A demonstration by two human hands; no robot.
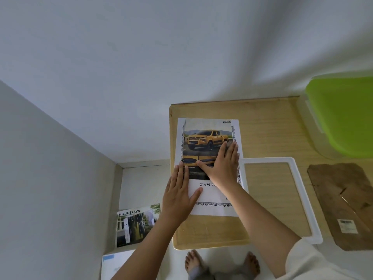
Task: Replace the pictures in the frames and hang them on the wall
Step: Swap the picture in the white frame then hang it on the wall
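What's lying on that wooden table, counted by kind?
Printed papers: 2 (truck picture, white size sheet under it)
Frames: 1 (white frame)
Backing boards: 1 (brown backing board)
Boxes: 1 (green-lidded box)
Total: 5

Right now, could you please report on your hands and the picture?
Left hand and right hand pressing flat on truck picture. Picture on table, not yet framed. White frame empty alongside; backing board off. Nothing in the way.
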